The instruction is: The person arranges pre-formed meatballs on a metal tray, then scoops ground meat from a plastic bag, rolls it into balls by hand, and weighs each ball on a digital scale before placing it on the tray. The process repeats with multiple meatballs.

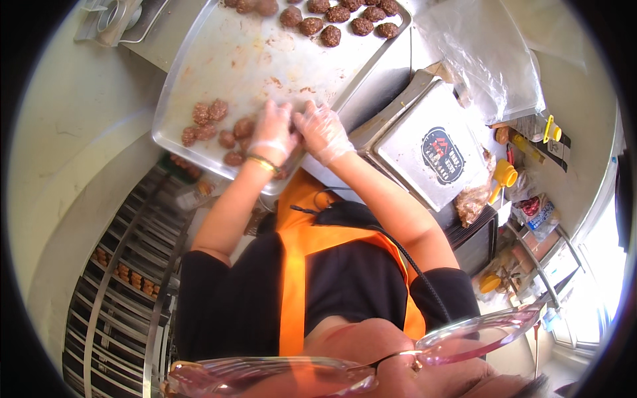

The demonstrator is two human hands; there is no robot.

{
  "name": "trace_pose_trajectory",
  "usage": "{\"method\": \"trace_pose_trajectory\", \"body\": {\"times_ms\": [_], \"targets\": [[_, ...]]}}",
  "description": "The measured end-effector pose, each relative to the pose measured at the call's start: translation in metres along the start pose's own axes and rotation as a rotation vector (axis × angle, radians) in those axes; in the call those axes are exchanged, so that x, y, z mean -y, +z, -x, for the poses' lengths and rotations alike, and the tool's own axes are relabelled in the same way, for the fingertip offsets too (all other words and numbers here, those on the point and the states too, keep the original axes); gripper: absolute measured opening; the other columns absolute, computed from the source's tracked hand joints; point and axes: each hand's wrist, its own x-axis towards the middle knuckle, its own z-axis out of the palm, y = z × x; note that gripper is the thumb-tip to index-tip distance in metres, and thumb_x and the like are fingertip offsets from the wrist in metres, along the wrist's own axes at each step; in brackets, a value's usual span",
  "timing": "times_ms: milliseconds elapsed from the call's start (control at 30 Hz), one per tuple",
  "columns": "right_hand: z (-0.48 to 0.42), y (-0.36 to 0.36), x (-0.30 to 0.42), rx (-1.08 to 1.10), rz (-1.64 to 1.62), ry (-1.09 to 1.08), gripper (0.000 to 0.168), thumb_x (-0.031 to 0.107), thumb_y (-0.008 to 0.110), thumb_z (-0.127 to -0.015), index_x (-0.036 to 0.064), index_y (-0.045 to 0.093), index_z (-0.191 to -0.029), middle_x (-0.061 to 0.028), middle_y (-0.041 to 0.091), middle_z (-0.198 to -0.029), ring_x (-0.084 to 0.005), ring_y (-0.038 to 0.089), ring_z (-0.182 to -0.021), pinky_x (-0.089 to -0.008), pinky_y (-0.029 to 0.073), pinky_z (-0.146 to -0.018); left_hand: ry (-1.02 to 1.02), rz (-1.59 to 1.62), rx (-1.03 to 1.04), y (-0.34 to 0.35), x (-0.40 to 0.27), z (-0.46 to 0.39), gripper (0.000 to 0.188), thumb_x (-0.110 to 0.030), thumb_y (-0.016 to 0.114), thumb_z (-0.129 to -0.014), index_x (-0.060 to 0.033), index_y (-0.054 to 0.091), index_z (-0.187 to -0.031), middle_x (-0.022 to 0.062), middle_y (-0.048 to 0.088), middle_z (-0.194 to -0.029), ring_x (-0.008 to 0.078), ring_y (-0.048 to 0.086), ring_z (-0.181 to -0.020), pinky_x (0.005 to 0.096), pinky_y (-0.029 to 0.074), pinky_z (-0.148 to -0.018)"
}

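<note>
A large metal tray [219, 64] lies before me. Dark brown balls of minced filling or meat [338, 14] sit in rows at its far end. Paler, reddish balls [210, 113] lie at the near left, with smoother brown balls [244, 128] beside my left hand [272, 130]. Both hands wear clear plastic gloves. My right hand [321, 130] meets the left one over the near right part of the tray. A small dark piece shows between the fingers; its shape is mostly hidden by them.
Right of the tray stands a metal box with a printed lid [423, 149]. Clear plastic sheeting [477, 64] lies beyond it. A yellow scoop [505, 174] and bags lie farther right. A slatted rack [124, 298] stands at lower left.
</note>
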Motion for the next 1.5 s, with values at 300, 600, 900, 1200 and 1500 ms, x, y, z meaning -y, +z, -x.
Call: {"method": "trace_pose_trajectory", "body": {"times_ms": [300, 600, 900, 1200, 1500], "targets": [[-0.06, -0.058, -0.094, -0.42, -0.005, 0.346, 0.041, 0.008, 0.072, -0.083, 0.004, 0.061, -0.121, -0.0215, 0.059, -0.117, -0.0367, 0.058, -0.108, -0.0467, 0.052, -0.095, 0.014, -0.018, 0.002, 0.002, -0.007, 0.001, 0.04, -0.015, 0.081, -0.075, -0.0039, 0.062, -0.108, 0.0224, 0.054, -0.112, 0.0429, 0.058, -0.104, 0.0498, 0.052, -0.091], [-0.033, -0.06, -0.083, -0.567, -0.031, 0.309, 0.05, 0.023, 0.079, -0.081, 0.008, 0.062, -0.124, -0.0186, 0.059, -0.124, -0.0387, 0.056, -0.117, -0.0476, 0.047, -0.099, 0.092, 0.299, 0.053, 0.009, -0.017, -0.015, 0.039, -0.018, 0.083, -0.078, -0.0069, 0.064, -0.11, 0.0143, 0.062, -0.108, 0.0306, 0.064, -0.098, 0.0417, 0.055, -0.087], [0.003, -0.075, -0.072, -0.316, -0.282, 0.334, 0.042, 0.025, 0.074, -0.086, 0.007, 0.063, -0.122, -0.0204, 0.062, -0.12, -0.0401, 0.059, -0.112, -0.0477, 0.047, -0.097, -0.189, 0.913, -0.514, -0.077, 0.103, -0.113, 0.044, -0.014, 0.084, -0.083, -0.0037, 0.061, -0.12, 0.0095, 0.069, -0.111, 0.021, 0.067, -0.104, 0.0332, 0.057, -0.089], [-0.014, -0.082, -0.052, -0.32, -0.261, 0.196, 0.039, 0.022, 0.075, -0.085, 0.009, 0.066, -0.12, -0.0186, 0.063, -0.119, -0.0387, 0.059, -0.113, -0.0467, 0.047, -0.099, -0.132, 0.091, -0.712, -0.126, 0.092, -0.174, 0.039, -0.029, 0.08, -0.084, -0.0062, 0.067, -0.113, 0.0214, 0.07, -0.101, 0.0394, 0.068, -0.095, 0.047, 0.054, -0.085], [-0.009, -0.051, 0.008, 0.118, -0.338, -0.016, 0.037, 0.008, 0.066, -0.081, 0.007, 0.067, -0.119, -0.0202, 0.062, -0.117, -0.0386, 0.063, -0.108, -0.046, 0.052, -0.096, -0.212, -0.016, -0.156, -0.151, 0.103, -0.077, 0.041, -0.029, 0.073, -0.092, -0.0088, 0.064, -0.127, 0.0183, 0.069, -0.116, 0.0332, 0.068, -0.104, 0.0417, 0.053, -0.094]]}}
